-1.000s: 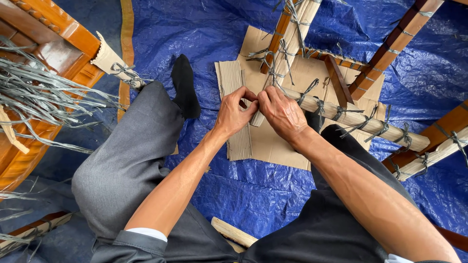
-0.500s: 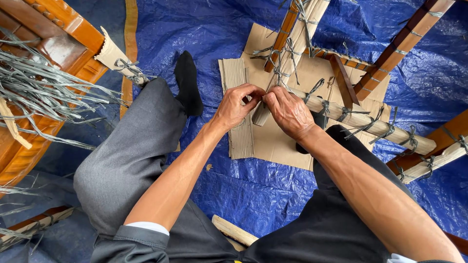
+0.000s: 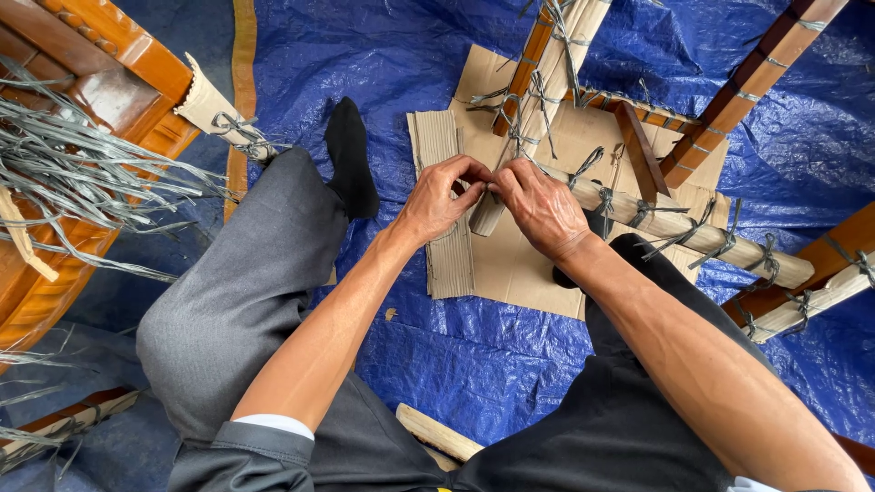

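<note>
**Both hands pinched at a paper-wrapped leg, centre frame**

At the far left, a bundle of grey strips [image 3: 64, 182] lies across an orange wooden frame [image 3: 91, 82]. A grey-trousered leg [image 3: 246, 292] runs up from lower left to a black sock [image 3: 349, 159] on the blue tarp [image 3: 456, 364]. Just right of the sock lies a cardboard sheet [image 3: 510, 264].

The left hand [image 3: 437, 202] and right hand [image 3: 540, 208] meet above the cardboard at centre frame, fingertips pressed together and closed on the lower end of a wrapped leg [image 3: 547, 82]. What they pinch there is too small to tell. Grey ties [image 3: 519, 118] bind this leg, which slants to the top of the frame.

Right of the hands, a wrapped rail [image 3: 702, 237] with more ties runs toward the right edge. Brown wooden bars [image 3: 747, 91] cross the upper right.
</note>
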